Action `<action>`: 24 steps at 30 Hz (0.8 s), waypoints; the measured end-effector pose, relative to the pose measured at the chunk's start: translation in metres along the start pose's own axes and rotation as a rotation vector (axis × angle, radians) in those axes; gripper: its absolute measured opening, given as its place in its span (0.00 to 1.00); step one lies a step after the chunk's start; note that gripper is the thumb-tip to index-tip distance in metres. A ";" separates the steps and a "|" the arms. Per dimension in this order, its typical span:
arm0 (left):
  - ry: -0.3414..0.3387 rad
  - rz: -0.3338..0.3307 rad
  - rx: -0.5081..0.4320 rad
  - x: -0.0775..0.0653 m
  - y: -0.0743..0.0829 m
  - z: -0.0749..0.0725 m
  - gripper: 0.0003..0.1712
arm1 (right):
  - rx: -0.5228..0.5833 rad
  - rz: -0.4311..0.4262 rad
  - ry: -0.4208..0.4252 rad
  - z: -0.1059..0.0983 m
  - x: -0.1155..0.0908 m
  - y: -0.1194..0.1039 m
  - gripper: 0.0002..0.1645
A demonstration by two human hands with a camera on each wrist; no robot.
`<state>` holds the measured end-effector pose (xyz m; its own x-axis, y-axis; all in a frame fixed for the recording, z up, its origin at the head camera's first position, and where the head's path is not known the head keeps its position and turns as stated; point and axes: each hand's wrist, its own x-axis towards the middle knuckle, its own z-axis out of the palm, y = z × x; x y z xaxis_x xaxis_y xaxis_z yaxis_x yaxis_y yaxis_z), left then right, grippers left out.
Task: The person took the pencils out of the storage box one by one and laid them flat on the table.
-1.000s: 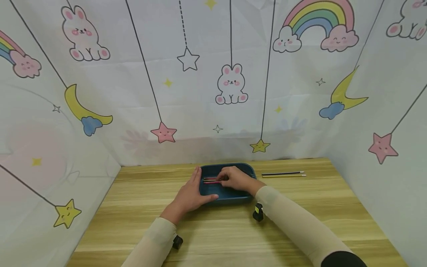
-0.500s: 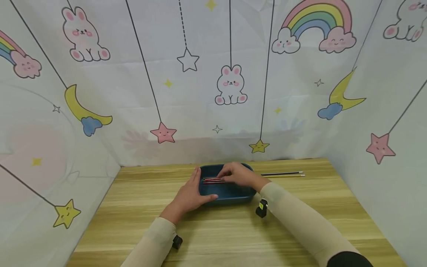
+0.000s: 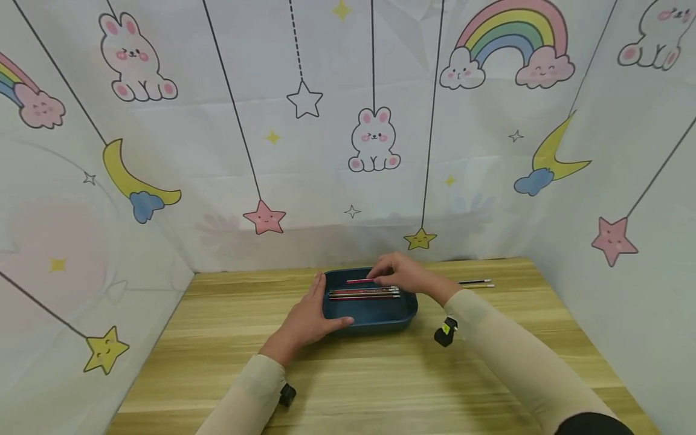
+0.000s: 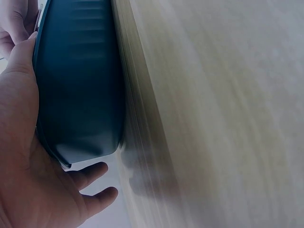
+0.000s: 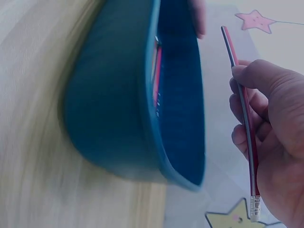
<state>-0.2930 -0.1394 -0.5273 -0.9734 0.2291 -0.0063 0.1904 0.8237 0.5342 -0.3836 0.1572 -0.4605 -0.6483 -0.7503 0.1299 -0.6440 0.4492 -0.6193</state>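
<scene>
My right hand [image 3: 406, 275] pinches a red-and-black striped pencil [image 5: 246, 114] between thumb and fingers. The pencil's white eraser end points back past the palm, and in the right wrist view it stands clear above the box rim. Below it is a dark blue box [image 3: 375, 315], where several pencils [image 3: 361, 294] lie side by side, red ones among them. My left hand [image 3: 306, 317] rests against the box's left end, with the thumb over the front rim and straight fingers along the left side; two fingers [image 4: 97, 202] extend free of the wall.
A dark pencil [image 3: 475, 281] and a yellow pencil [image 3: 481, 286] lie on the wooden table [image 3: 359, 380] to the right of the box, partly behind the right hand. A white printed cloth [image 3: 326, 181] stands close behind the table and along both sides.
The right hand has risen out of the box and moved right and back, bringing a pencil up with it. More of the pencils inside now show. The left hand has stayed in place.
</scene>
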 end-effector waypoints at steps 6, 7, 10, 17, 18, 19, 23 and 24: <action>0.003 0.006 -0.006 -0.001 0.000 0.000 0.79 | -0.011 0.005 0.028 -0.016 -0.016 0.003 0.11; 0.003 0.008 -0.005 -0.001 0.000 -0.001 0.79 | -0.013 0.001 0.033 -0.018 -0.020 0.005 0.11; 0.000 0.014 -0.003 -0.001 0.000 -0.001 0.79 | -0.018 -0.003 0.045 -0.025 -0.031 0.008 0.11; -0.003 0.022 -0.002 -0.002 -0.001 -0.001 0.79 | 0.026 0.036 0.043 -0.041 -0.057 0.019 0.10; -0.003 0.022 -0.003 -0.002 -0.001 -0.001 0.79 | 0.028 0.036 0.043 -0.043 -0.059 0.021 0.10; -0.002 0.022 -0.004 -0.002 -0.001 -0.001 0.79 | 0.028 0.039 0.043 -0.045 -0.062 0.022 0.10; -0.003 0.024 -0.006 -0.002 -0.001 -0.001 0.79 | 0.010 0.046 0.046 -0.053 -0.073 0.026 0.11; -0.005 0.024 -0.005 -0.002 -0.001 -0.002 0.79 | 0.007 0.052 0.046 -0.054 -0.076 0.027 0.11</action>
<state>-0.2910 -0.1415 -0.5264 -0.9679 0.2513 0.0028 0.2133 0.8154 0.5381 -0.3738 0.2523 -0.4447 -0.6992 -0.7025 0.1327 -0.6058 0.4836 -0.6318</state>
